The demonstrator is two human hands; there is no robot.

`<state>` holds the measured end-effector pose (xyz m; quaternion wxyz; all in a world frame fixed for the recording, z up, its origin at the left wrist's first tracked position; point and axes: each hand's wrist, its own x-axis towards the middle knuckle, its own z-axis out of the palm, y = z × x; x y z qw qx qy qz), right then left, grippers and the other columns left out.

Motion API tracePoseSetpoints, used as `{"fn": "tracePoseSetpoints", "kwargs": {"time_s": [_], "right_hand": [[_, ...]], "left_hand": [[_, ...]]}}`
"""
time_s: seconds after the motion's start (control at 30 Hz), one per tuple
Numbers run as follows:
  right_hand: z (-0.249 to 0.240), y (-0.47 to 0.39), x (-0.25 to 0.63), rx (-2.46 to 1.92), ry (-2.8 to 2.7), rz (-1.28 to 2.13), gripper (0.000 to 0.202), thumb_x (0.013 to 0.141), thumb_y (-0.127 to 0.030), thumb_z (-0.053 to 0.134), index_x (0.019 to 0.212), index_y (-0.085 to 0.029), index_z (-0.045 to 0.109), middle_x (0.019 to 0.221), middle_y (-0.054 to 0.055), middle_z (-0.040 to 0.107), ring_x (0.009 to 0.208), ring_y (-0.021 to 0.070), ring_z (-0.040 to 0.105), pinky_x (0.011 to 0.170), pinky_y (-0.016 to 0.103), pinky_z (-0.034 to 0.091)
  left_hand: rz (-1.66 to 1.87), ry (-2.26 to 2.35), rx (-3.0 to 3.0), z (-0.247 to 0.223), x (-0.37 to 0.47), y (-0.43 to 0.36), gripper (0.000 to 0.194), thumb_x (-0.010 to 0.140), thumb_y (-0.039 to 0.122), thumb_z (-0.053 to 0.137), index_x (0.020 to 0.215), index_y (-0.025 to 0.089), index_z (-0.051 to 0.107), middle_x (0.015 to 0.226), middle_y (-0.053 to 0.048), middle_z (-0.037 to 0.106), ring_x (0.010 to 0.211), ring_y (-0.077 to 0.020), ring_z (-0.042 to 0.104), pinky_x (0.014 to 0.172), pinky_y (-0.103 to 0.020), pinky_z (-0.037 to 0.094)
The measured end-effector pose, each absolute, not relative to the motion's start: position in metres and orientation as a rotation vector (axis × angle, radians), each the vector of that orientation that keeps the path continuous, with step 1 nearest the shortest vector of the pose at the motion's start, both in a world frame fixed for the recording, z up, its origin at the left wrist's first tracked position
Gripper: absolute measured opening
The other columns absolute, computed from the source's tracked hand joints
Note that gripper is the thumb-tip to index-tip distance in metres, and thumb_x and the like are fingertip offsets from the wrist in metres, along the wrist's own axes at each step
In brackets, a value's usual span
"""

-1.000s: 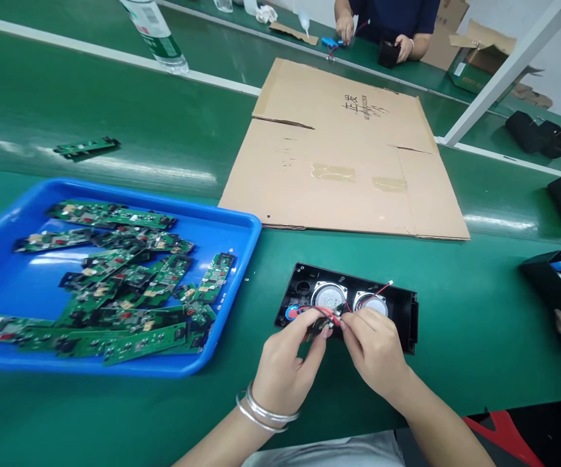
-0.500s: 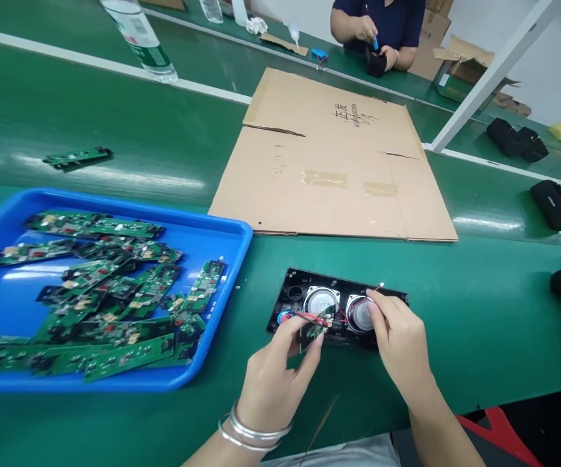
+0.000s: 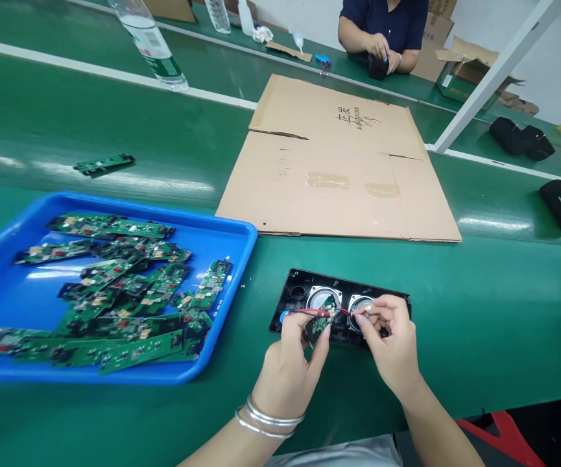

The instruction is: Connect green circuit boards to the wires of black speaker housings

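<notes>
Green circuit board (image 3: 317,326) sits pinched in our left hand (image 3: 287,375) at lower centre, over the black speaker panel (image 3: 299,295); our right hand (image 3: 391,344) beside it pinches a wire end (image 3: 366,311).

Both of the person's forearms are bare, with no sleeves reaching into view. The left hand (image 3: 287,376) has two thin silver bangles (image 3: 268,418) stacked at its wrist. The right hand (image 3: 392,347) wears nothing. A pale grey-white garment (image 3: 338,454) shows at the person's lap.
</notes>
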<state>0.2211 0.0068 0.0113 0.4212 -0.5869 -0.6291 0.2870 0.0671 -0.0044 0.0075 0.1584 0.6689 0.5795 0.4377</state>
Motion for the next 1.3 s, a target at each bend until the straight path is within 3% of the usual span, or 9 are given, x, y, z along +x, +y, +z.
{"fn": "tracePoseSetpoints", "kwargs": {"time_s": [0.17,0.37,0.77,1.1,1.3], "right_hand": [[0.014,0.009,0.214,-1.196,-2.068,0.416,0.015,0.089,-0.011,0.044,0.091,-0.015,0.058,0.08,0.005,0.062,0.073,0.0129,0.057,0.066,0.023,0.047],[0.009,0.012,0.211,-1.29,-2.268,0.168,0.026,0.092,-0.013,0.037,0.078,-0.012,0.059,0.07,0.005,0.055,0.064,0.014,0.051,0.056,0.025,0.04],[0.014,0.015,0.218,-1.288,-2.475,0.159,0.033,0.095,-0.015,0.03,0.073,-0.015,0.054,0.069,0.002,0.046,0.061,0.0141,0.04,0.052,0.026,0.029],[0.014,0.015,0.222,-1.338,-2.473,0.312,0.03,0.095,-0.016,0.028,0.077,-0.016,0.053,0.074,0.003,0.046,0.064,0.0138,0.041,0.053,0.025,0.032],[0.013,0.014,0.219,-1.342,-2.482,0.201,0.032,0.094,-0.016,0.029,0.073,-0.016,0.053,0.071,0.003,0.046,0.06,0.0139,0.039,0.051,0.026,0.03]], "left_hand": [[1.245,1.636,1.925,0.009,0.069,-0.003,0.01,0.085,0.025,0.048,0.094,0.02,0.045,0.064,0.002,0.065,0.048,-0.0137,0.065,0.04,-0.018,0.05],[1.281,1.613,1.938,0.004,0.068,-0.005,0.011,0.086,0.027,0.046,0.094,0.019,0.047,0.066,0.001,0.066,0.044,-0.012,0.063,0.039,-0.017,0.049],[1.241,1.543,2.064,0.003,0.064,-0.007,0.011,0.084,0.021,0.047,0.095,0.019,0.045,0.072,-0.003,0.068,0.06,-0.0168,0.069,0.051,-0.021,0.055],[1.211,1.518,2.046,0.003,0.066,-0.004,0.013,0.084,0.018,0.045,0.097,0.019,0.045,0.074,-0.003,0.068,0.06,-0.0162,0.068,0.052,-0.021,0.055],[1.208,1.548,2.134,0.004,0.068,-0.005,0.012,0.084,0.018,0.045,0.096,0.019,0.046,0.073,-0.004,0.068,0.059,-0.0163,0.068,0.051,-0.021,0.054]]}}
